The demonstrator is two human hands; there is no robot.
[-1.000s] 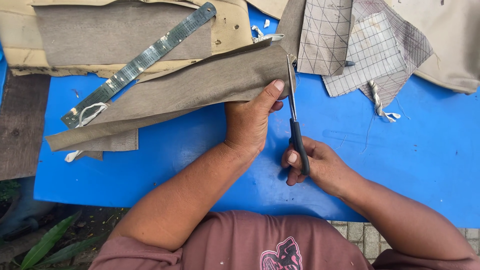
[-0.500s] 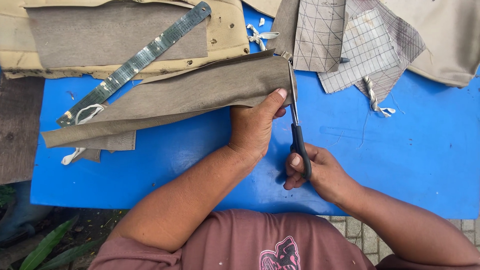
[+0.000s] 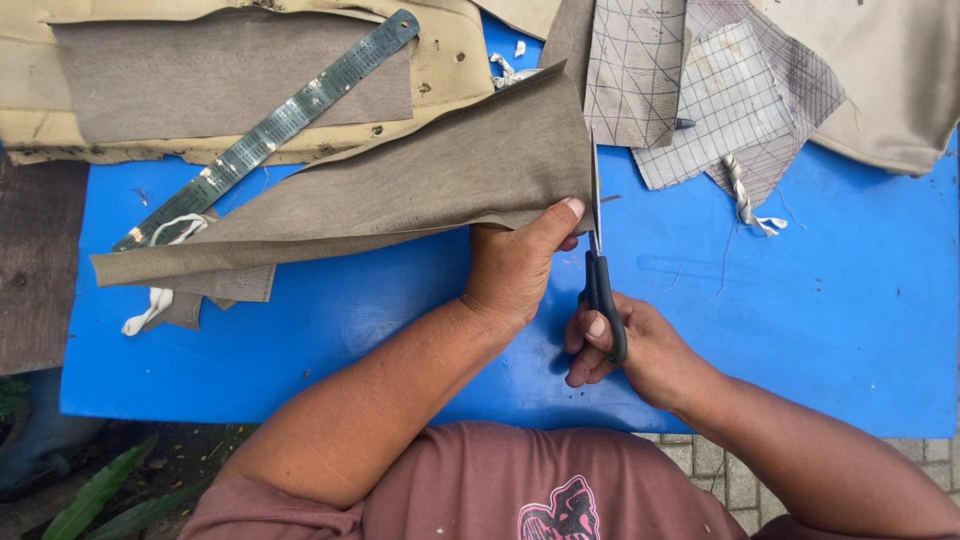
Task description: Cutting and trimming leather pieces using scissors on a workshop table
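Grey-brown fabric point(image 3: 400, 190), a long folded strip, lies slantwise across the blue tabletop point(image 3: 800, 330), its right end held up near the middle of the view and its left end trailing down toward a white cord point(image 3: 155, 300). The left hand point(image 3: 515, 265) pinches that right end, thumb on top and fingers curled under, so the hand is closed on the cloth. The right hand point(image 3: 625, 345) is wrapped through the dark handles of a pair of scissors point(image 3: 598, 250), fingers bent close around them; the blades point away from the person and run up along the strip's right edge, nearly closed as far as the view shows. Judging by how the blades lie, the cut along this edge looks well under way, with the tips near the far corner, though how much cloth remains uncut there is hard to tell. No trimmed-off sliver can be made out beside the blades. A metal ruler point(image 3: 275, 125) rests diagonally on a stack of tan and grey pieces point(image 3: 230, 70) at the upper left, apart from both hands. Pale fabric marked with a drawn grid point(image 3: 700, 90) lies at the upper right, just beyond the scissor tips, and a twisted cord point(image 3: 745, 200) lies on the tabletop below it.
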